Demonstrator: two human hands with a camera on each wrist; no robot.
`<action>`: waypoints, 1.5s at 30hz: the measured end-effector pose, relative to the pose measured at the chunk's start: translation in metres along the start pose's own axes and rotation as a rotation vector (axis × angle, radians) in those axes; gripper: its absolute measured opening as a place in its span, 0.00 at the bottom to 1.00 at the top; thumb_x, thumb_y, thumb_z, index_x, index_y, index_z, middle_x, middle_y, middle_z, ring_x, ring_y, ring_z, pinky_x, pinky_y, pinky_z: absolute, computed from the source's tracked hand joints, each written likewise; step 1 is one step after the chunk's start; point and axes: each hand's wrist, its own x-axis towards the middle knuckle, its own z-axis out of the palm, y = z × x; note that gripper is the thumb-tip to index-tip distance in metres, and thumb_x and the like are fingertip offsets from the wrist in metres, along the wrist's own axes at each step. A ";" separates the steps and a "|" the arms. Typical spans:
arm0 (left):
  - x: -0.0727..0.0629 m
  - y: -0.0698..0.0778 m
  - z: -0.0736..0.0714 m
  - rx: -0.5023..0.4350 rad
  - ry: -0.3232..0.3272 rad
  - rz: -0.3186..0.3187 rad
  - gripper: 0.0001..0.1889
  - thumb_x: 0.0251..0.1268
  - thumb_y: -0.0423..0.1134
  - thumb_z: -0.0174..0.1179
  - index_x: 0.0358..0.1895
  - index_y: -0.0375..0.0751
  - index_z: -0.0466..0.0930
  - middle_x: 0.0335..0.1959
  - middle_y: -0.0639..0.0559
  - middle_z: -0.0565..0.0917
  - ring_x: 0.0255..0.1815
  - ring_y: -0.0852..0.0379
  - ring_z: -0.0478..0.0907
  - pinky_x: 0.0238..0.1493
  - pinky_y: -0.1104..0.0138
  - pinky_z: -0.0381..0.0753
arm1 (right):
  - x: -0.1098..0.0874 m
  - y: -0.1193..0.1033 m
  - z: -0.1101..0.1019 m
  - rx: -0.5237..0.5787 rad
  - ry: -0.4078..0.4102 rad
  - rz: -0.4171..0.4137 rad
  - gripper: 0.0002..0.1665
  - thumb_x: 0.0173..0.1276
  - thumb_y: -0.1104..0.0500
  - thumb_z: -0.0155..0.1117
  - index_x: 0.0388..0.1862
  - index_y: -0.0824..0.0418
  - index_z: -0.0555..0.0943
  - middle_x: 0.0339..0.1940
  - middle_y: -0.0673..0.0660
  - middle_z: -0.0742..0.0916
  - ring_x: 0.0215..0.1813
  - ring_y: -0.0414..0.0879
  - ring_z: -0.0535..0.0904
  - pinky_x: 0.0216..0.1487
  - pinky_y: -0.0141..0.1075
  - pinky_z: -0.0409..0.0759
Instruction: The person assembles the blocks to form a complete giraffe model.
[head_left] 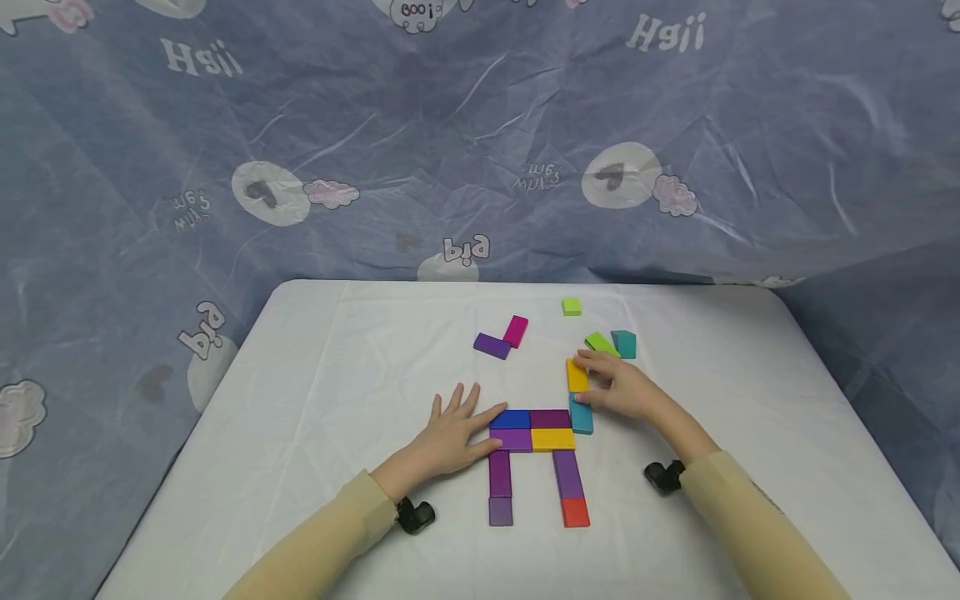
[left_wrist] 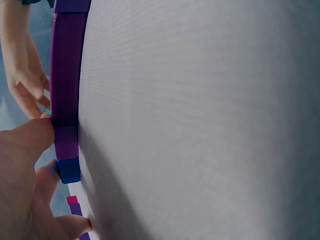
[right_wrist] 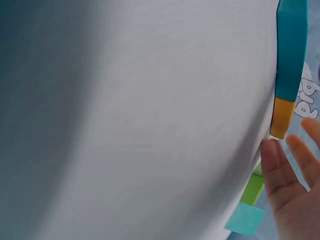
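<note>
Flat coloured blocks lie on the white table in a joined figure: a blue block (head_left: pixel 510 419) and a dark magenta block (head_left: pixel 550 419) above a purple block (head_left: pixel 512 440) and a yellow-orange block (head_left: pixel 552 440), with two legs below. My left hand (head_left: pixel 448 435) spreads its fingers at the figure's left end; its thumb and index fingertip touch the purple and blue blocks. At the upper right, a teal block (head_left: pixel 581 415) and a yellow block (head_left: pixel 577 377) form an upright column. My right hand (head_left: pixel 621 388) rests beside it, fingers extended, fingertips at the yellow block.
Beyond the right hand lie a lime block (head_left: pixel 601 342), a teal block with a slanted side (head_left: pixel 625 344) and a small lime block (head_left: pixel 572 307). A violet block (head_left: pixel 492 346) and a magenta block (head_left: pixel 516 331) touch behind the figure. A patterned grey-blue cloth (head_left: pixel 480 125) hangs behind the table.
</note>
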 end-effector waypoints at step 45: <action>0.001 0.001 0.001 0.003 0.008 -0.002 0.31 0.73 0.62 0.48 0.77 0.64 0.58 0.80 0.37 0.48 0.80 0.33 0.39 0.73 0.33 0.38 | -0.018 -0.004 -0.006 -0.116 0.009 -0.006 0.43 0.59 0.47 0.74 0.71 0.58 0.71 0.76 0.61 0.68 0.75 0.64 0.62 0.68 0.62 0.66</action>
